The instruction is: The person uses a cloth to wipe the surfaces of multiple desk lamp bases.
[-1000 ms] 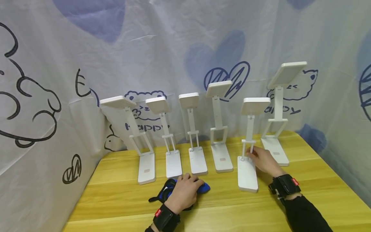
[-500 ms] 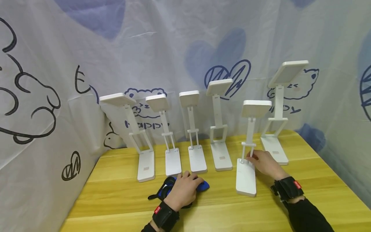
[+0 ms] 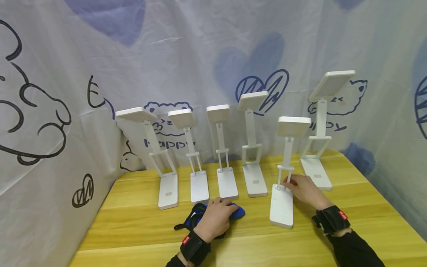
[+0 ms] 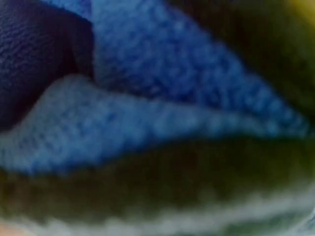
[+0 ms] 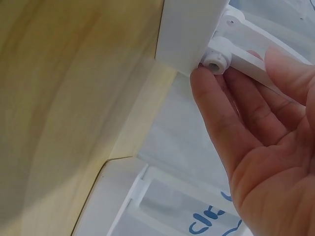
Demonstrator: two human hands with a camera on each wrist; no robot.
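Note:
Standing forward of the row, a white desk lamp [image 3: 281,207] has an upright folding arm and a tilted panel head. My right hand [image 3: 305,189] holds its lower arm from the right, just above the base. In the right wrist view, the fingers [image 5: 216,105] reach under the arm beside the hinge [image 5: 215,61], with the thumb [image 5: 290,69] on the other side. My left hand [image 3: 216,218] rests on a blue cloth [image 3: 237,212] with black cords [image 3: 195,215]. Close up in the left wrist view, the fleecy blue cloth [image 4: 162,64] lies in folds.
Several more white lamps stand along the back: one at far left [image 3: 168,191], three toward the middle, including a taller one [image 3: 255,180], and one at far right [image 3: 316,172]. A printed curtain [image 3: 186,66] hangs behind the yellow wood-grain table [image 3: 133,230].
The held lamp has come slightly toward me and to the left, its base now nearer the front, with my right hand following. My left hand stays on the blue cloth.

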